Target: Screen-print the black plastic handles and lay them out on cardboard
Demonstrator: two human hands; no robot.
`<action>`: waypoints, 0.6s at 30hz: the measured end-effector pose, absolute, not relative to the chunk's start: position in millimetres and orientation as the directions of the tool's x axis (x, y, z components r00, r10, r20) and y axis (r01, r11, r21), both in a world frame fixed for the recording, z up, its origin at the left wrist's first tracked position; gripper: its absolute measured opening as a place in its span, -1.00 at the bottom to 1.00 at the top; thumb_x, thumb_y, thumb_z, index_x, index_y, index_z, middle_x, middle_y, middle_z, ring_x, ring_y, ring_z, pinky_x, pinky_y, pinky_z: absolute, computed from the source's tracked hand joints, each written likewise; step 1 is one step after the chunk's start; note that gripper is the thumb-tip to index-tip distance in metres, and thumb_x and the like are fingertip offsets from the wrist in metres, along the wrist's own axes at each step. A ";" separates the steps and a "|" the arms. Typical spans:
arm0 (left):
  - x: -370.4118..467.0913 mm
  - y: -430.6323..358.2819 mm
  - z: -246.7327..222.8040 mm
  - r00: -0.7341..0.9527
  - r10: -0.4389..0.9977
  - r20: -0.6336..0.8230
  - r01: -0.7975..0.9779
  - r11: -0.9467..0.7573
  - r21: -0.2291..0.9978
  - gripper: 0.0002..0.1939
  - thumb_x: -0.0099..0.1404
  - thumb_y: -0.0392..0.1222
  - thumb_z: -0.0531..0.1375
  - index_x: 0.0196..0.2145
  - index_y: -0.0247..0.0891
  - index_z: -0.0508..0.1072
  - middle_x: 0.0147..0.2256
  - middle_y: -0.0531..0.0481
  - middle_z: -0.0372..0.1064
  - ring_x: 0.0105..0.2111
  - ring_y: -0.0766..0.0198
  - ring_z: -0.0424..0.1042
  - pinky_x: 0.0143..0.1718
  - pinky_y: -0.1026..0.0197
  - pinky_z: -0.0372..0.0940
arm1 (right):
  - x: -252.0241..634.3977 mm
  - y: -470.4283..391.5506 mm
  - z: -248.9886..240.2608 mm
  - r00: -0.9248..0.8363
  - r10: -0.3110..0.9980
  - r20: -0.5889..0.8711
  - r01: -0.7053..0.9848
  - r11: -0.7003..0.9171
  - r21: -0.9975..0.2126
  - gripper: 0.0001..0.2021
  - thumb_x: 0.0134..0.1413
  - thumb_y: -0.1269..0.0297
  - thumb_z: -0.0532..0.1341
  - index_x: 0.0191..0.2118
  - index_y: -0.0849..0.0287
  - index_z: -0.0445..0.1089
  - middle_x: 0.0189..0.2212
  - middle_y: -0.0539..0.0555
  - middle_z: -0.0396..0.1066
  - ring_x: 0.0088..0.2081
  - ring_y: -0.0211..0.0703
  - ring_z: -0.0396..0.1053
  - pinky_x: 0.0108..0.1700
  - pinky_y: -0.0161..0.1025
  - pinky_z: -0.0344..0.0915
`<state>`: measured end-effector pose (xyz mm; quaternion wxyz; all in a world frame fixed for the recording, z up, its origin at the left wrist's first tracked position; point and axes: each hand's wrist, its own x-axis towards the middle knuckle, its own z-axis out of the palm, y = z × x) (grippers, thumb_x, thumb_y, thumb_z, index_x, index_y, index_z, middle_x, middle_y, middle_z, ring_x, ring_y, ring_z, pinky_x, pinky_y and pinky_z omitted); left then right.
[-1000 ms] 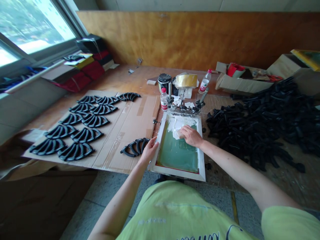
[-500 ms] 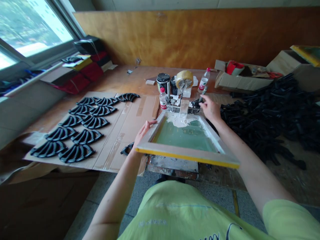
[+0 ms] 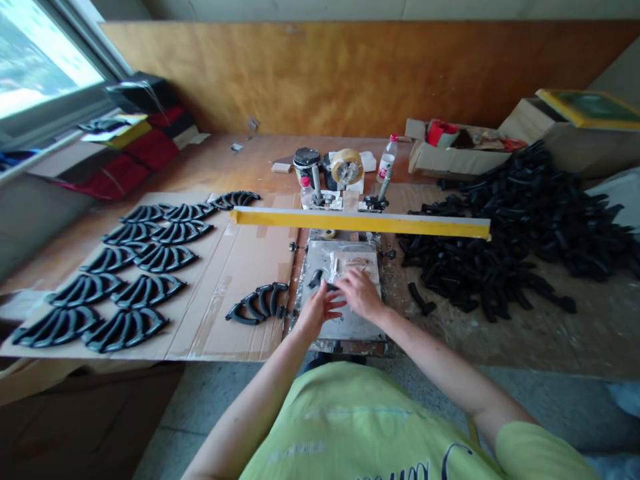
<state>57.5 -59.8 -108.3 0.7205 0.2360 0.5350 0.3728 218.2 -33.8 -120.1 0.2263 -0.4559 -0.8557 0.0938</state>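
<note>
Over the paint-marked metal plate (image 3: 357, 257) of the screen-printing stand, my two hands come together at a small black curved plastic piece (image 3: 316, 278). My left hand (image 3: 316, 312) has its thumb and fingers around the near end of the piece. My right hand (image 3: 361, 293) pinches at it from the other side, its fingertips partly hidden. Above and beyond them the screen frame (image 3: 360, 223) is tilted up, showing only its yellow-and-grey front edge. To the left, a short fanned row of black pieces (image 3: 257, 303) lies at the cardboard's edge.
Several fanned rows of black pieces (image 3: 159, 258) cover the left cardboard (image 3: 200, 293). A large heap of black pieces (image 3: 480, 247) fills the right side. Behind the stand are a paint tub (image 3: 306, 159), a tape roll (image 3: 347, 167) and a bottle (image 3: 387, 160). An open carton (image 3: 460, 160) stands at back right.
The screen frame has swung up from its lower slant. Both hands have let go of it or left its side and come together low over the plate at a black piece.
</note>
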 end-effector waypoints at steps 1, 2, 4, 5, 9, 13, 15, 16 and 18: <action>50.8 -67.6 -117.9 0.100 0.799 -0.593 -0.303 0.592 0.747 -0.56 0.23 0.17 0.16 -0.19 -0.29 0.39 -0.25 -0.17 0.52 -0.39 0.21 0.53 -0.56 0.31 0.33 | 217.0 -39.9 -117.8 -0.541 0.787 0.297 0.680 0.617 -0.397 -0.79 0.25 0.27 0.13 -0.05 0.06 0.43 -0.24 0.10 0.43 -0.11 -0.09 0.32 -0.04 -0.16 0.27; 39.1 -73.6 -126.4 0.040 0.809 -0.586 -0.304 0.569 0.764 -0.58 0.25 0.16 0.14 -0.23 -0.30 0.40 -0.28 -0.16 0.52 -0.42 0.24 0.52 -0.58 0.34 0.30 | 222.6 -44.0 -117.8 -0.559 0.779 0.283 0.652 0.624 -0.430 -0.77 0.26 0.26 0.13 -0.01 0.03 0.41 -0.21 0.08 0.44 -0.11 -0.12 0.34 -0.04 -0.19 0.28; 1.5 -82.5 -141.6 -0.123 0.808 -0.576 -0.261 0.533 0.805 -0.55 0.29 0.17 0.05 -0.30 -0.32 0.42 -0.32 -0.17 0.52 -0.46 0.25 0.51 -0.59 0.34 0.28 | 254.1 -46.0 -125.5 -0.430 0.876 0.219 0.740 0.481 -0.471 -0.74 0.26 0.24 0.13 0.03 0.03 0.37 -0.14 0.09 0.45 -0.11 -0.12 0.38 -0.07 -0.20 0.30; -22.4 -86.9 -148.7 -0.217 0.790 -0.573 -0.222 0.532 0.817 -0.50 0.31 0.19 -0.02 -0.33 -0.33 0.43 -0.34 -0.19 0.52 -0.46 0.24 0.50 -0.58 0.32 0.29 | 277.9 -44.6 -133.2 -0.285 0.943 0.170 0.826 0.332 -0.456 -0.73 0.24 0.24 0.14 0.03 0.07 0.37 -0.12 0.14 0.44 -0.11 -0.08 0.40 -0.09 -0.17 0.31; -113.9 -108.4 -174.0 -0.581 0.593 -0.557 -0.006 0.682 0.732 -0.43 0.34 0.14 -0.20 -0.43 -0.30 0.41 -0.48 -0.20 0.48 -0.49 0.18 0.48 -0.53 0.23 0.33 | 374.4 -33.8 -176.1 0.141 0.972 -0.186 0.962 -0.178 -0.206 -0.43 0.04 0.21 0.30 0.18 0.23 0.24 -0.10 0.35 0.43 -0.10 0.14 0.44 -0.14 -0.08 0.32; -153.7 -114.7 -184.9 -0.621 0.513 -0.593 0.084 0.796 0.600 -0.46 0.31 0.11 -0.14 -0.56 -0.28 0.39 -0.61 -0.23 0.39 -0.56 0.08 0.42 -0.56 0.14 0.31 | 406.5 -25.6 -186.5 0.190 0.901 -0.390 0.947 -0.273 -0.170 -0.39 -0.02 0.37 0.26 0.22 0.18 0.25 -0.11 0.32 0.47 -0.12 0.14 0.46 -0.14 -0.09 0.32; -160.8 -108.2 -180.6 -0.603 0.515 -0.608 0.149 0.822 0.549 -0.49 0.28 0.13 -0.07 -0.58 -0.27 0.39 -0.68 -0.20 0.33 -0.63 0.06 0.38 -0.62 0.14 0.25 | 400.2 -17.4 -170.0 0.169 0.942 -0.291 0.925 -0.253 -0.284 -0.34 -0.06 0.37 0.28 0.23 0.14 0.24 -0.11 0.25 0.48 -0.12 0.11 0.45 -0.10 -0.09 0.31; -163.6 -103.3 -175.7 -0.597 0.516 -0.614 0.185 0.834 0.520 -0.51 0.26 0.15 -0.02 -0.59 -0.26 0.39 -0.72 -0.17 0.29 -0.68 0.07 0.33 -0.65 0.14 0.20 | 393.6 -11.6 -159.3 0.142 0.967 -0.212 0.904 -0.213 -0.370 -0.34 -0.07 0.35 0.29 0.23 0.12 0.25 -0.12 0.20 0.49 -0.12 0.08 0.45 -0.07 -0.10 0.31; -167.2 -90.6 -161.2 -0.583 0.529 -0.617 0.264 0.841 0.472 -0.58 0.18 0.14 0.11 -0.61 -0.26 0.38 -0.81 -0.08 0.17 -0.79 0.14 0.21 -0.71 0.19 0.09 | 374.8 1.8 -139.9 0.046 0.998 -0.052 0.834 -0.067 -0.548 -0.41 -0.08 0.34 0.30 0.16 0.09 0.33 -0.16 0.11 0.49 -0.14 0.00 0.44 -0.04 -0.12 0.30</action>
